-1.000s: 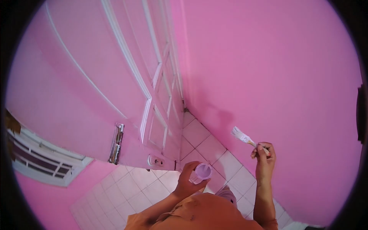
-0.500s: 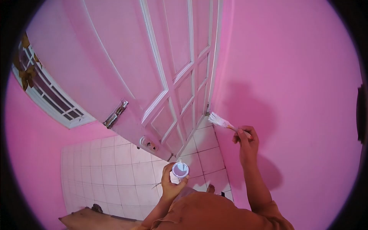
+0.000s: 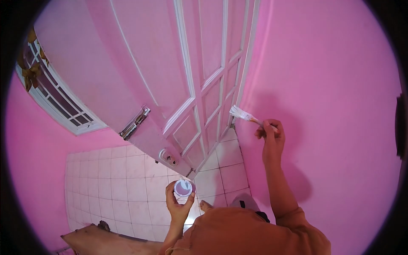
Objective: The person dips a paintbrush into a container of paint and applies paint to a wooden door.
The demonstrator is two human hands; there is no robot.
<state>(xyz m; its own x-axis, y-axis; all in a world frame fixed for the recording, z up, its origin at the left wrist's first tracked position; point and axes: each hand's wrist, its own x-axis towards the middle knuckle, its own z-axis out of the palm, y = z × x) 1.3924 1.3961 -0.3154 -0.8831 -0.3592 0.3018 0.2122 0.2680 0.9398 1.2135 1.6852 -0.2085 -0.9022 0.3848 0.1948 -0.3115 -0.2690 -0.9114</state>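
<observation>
My left hand (image 3: 179, 205) is wrapped round a small round cup (image 3: 184, 188) with whitish paint inside. Up and to the right, my right hand (image 3: 271, 131) grips a paintbrush (image 3: 243, 113) by its handle. The brush's bristles are coated white and point left, toward the door's hinge side; whether they touch the door I cannot tell. Pink with white-edged panels, the door (image 3: 144, 63) stands open ahead of me. A metal handle plate (image 3: 135, 123) and a lock plate (image 3: 167, 157) sit near its free edge.
A pink wall (image 3: 331, 85) rises close on my right. White tiles cover the floor (image 3: 127, 182). At the far left is a white-framed window (image 3: 63, 102) with a brown bow. A brown piece of furniture (image 3: 102, 240) stands at lower left.
My right hand and the brush have moved up a little. The cup in my left hand has shifted left. The view has turned slightly, so the door appears further right.
</observation>
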